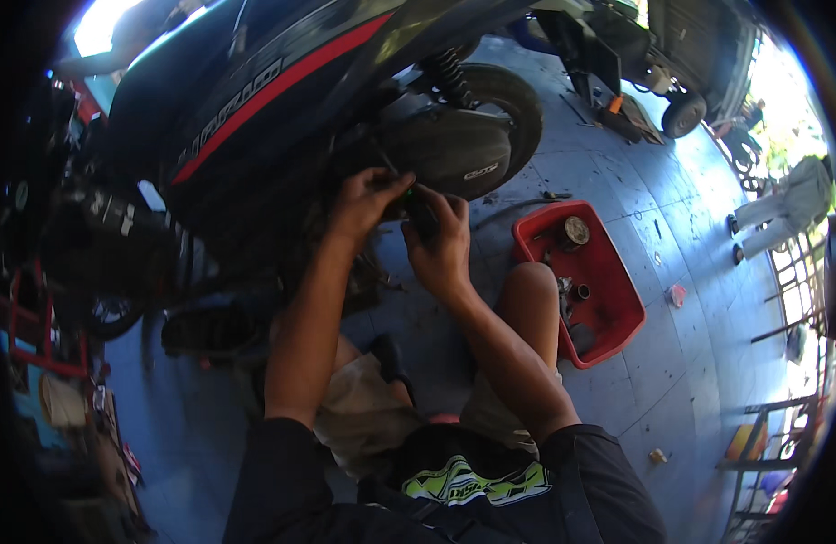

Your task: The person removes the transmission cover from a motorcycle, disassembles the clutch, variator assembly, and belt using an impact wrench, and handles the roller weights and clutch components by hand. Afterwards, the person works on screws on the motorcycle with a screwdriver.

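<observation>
My right hand is wrapped round the black handle of what looks like a screwdriver, close to the scooter's side. The fingers of my left hand pinch near the front of that handle, where a small green spot shows. From there a thin shaft points up toward the dark engine cover; the place its tip meets is too dark to make out. Above my hands the dark scooter body with a red stripe spans the upper left.
A red plastic tub holding metal parts and a round can stands by my right knee. Beyond the scooter's rear wheel is another vehicle with a small wheel. A person stands far right. Blue floor tiles carry small scraps.
</observation>
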Tool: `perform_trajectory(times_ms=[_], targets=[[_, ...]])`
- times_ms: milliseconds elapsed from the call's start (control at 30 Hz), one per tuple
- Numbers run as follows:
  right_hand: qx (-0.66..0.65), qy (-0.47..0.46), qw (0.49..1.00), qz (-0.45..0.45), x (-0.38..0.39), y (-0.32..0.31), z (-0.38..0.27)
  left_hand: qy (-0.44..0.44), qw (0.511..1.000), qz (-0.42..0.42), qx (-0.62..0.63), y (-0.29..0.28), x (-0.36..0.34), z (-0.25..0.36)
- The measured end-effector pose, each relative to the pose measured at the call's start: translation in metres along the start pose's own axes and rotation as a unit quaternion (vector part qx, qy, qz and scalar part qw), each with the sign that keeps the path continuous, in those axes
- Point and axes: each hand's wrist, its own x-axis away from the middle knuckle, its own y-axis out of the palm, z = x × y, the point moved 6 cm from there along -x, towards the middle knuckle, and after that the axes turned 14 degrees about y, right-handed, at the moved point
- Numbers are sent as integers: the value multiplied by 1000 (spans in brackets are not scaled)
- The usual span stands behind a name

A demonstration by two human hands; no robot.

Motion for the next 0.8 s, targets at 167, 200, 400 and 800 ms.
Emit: perform_trajectory(times_ms=[167,200,400,800], targets=[[-338,485,793,-149,25,24,43,-39,971,-28,233,19,12,11],[-349,498,773,-180,28,28,45,-16,966,-45,253,24,13,15],[-171,347,913,-129,18,31,53,-2,991,-16,133,14,15,10],[-57,319,917,-231,102,24,-4,-90,977,-162,-105,-37,100,30]])
